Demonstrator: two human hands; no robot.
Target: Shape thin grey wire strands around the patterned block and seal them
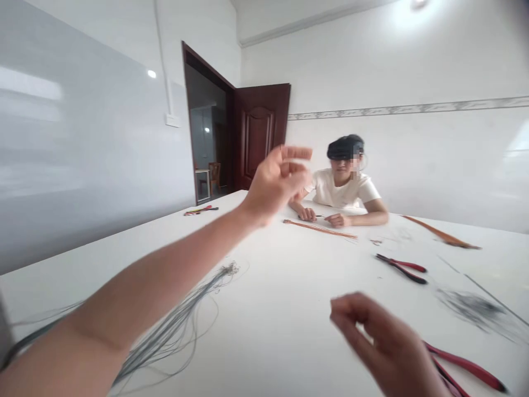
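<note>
Left hand (pixel 276 184) raised, fingertips together, grip blurred; right hand (pixel 384 344) fingers apart, just beside red-handled pliers (pixel 465 364) at view's edge.

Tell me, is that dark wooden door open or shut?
Open: the dark wooden door stands swung back, and a wooden chair shows through the doorway.

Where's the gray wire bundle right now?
In the head view, the gray wire bundle lies at lower left on the white table, under the raised left forearm and left of the right hand.
</note>
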